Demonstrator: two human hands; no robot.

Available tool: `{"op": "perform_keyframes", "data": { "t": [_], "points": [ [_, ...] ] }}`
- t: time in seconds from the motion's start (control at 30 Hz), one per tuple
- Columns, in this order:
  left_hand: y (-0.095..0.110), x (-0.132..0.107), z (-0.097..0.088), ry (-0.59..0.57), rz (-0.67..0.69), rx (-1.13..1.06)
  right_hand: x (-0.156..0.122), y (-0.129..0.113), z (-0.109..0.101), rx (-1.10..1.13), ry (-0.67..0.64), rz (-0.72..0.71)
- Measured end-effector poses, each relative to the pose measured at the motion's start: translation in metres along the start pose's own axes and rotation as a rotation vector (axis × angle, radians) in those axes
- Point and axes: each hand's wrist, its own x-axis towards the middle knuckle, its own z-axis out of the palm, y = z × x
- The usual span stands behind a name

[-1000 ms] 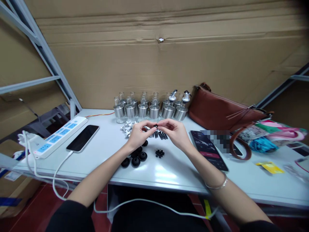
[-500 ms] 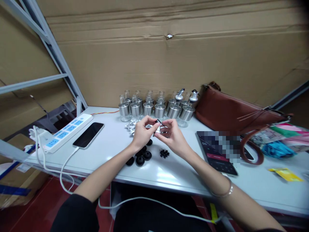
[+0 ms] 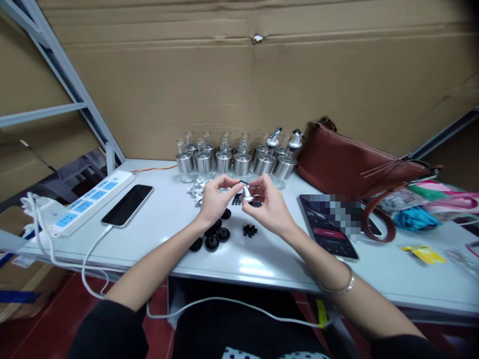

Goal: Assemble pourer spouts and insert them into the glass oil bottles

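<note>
A small silver pourer spout (image 3: 246, 195) with a thin black strip-like part (image 3: 244, 182) at its top sits between my hands, above the table. My left hand (image 3: 214, 202) pinches at the black part with thumb and forefinger. On the other side, my right hand (image 3: 270, 205) grips the spout, thumb near its wide base. Several silver spouts (image 3: 195, 189) lie behind my left hand. Black ribbed stoppers (image 3: 212, 243) are grouped below it, beside a cluster of tiny black pieces (image 3: 249, 230). Slim black parts (image 3: 236, 200) show partly between my hands.
Glass bottles with metal sleeves (image 3: 203, 162) line the back; two carry pourers (image 3: 273, 140). At right are a brown handbag (image 3: 337, 159), a tablet (image 3: 325, 232) and a yellow packet (image 3: 424, 254). A phone (image 3: 127, 205) and a power strip (image 3: 90, 202) lie left.
The spout has turned so its silver cone shows more plainly, wide base down, between my fingers. My head view has shifted slightly. Both hands keep hold.
</note>
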Motion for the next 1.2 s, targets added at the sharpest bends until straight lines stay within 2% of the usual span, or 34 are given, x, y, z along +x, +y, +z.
{"op": "perform_keyframes", "data": {
  "t": [0.07, 0.2, 0.33, 0.47, 0.53, 0.7, 0.97, 1.07, 1.2],
  "points": [
    [0.0, 0.001, -0.001, -0.032, -0.009, 0.006, 0.001, 0.0, -0.002, -0.036, 0.029, -0.004],
    [0.003, 0.003, -0.002, -0.175, -0.102, -0.077, 0.003, 0.002, -0.006, -0.054, 0.058, 0.007],
    [0.007, 0.005, -0.005, -0.289, -0.172, -0.092, 0.004, 0.005, -0.01, -0.099, 0.01, -0.041],
    [0.012, 0.01, -0.012, -0.443, -0.227, -0.008, 0.003, 0.006, -0.011, -0.172, -0.061, -0.079],
    [0.012, 0.013, -0.015, -0.446, -0.234, 0.005, 0.002, 0.006, -0.01, -0.205, -0.07, -0.094],
    [0.009, 0.014, -0.015, -0.37, -0.239, -0.085, 0.003, 0.005, -0.009, -0.203, -0.006, -0.102],
    [0.003, 0.009, -0.008, -0.394, -0.219, -0.028, 0.002, 0.007, -0.008, -0.209, -0.002, -0.084],
    [0.005, 0.006, -0.006, -0.448, -0.256, -0.121, 0.0, 0.005, -0.007, -0.194, -0.005, -0.098],
    [0.009, 0.002, -0.005, -0.635, -0.45, -0.314, -0.005, -0.001, -0.006, -0.166, 0.014, -0.136]
  ]
}}
